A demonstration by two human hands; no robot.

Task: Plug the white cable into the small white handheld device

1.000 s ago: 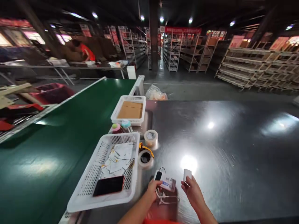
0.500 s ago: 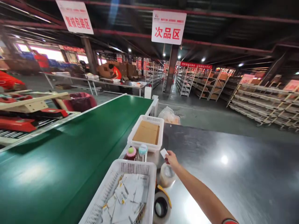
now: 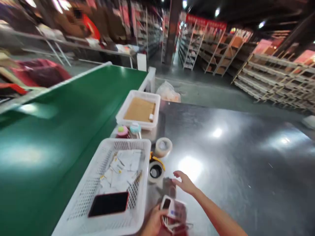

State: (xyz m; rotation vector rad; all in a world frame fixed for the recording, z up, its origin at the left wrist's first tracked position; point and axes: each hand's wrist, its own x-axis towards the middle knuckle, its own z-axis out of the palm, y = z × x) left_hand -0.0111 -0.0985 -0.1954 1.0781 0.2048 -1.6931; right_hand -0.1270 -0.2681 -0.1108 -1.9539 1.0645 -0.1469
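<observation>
Card's already in the far basket, I'd say, box not dealt with yet

My left hand grips the small box at the table's near edge; my right hand hovers open, empty; the white card lies in the far basket.

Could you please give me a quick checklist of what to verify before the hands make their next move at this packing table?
1. Left hand has a firm grip on the small white device: ok, fingers wrap it, though the picture is blurred.
2. Right hand is free: ok, open, fingers spread above the metal table, holding nothing.
3. The device's white cable is untangled: cannot tell, too blurred.
4. Tape rolls lie out of the right hand's way: ok, just left of it, not touching.
5. Phone lies safely inside the near white basket: ok.
6. Small white piece rests in the far basket: ok, on the brown cardboard.
</observation>
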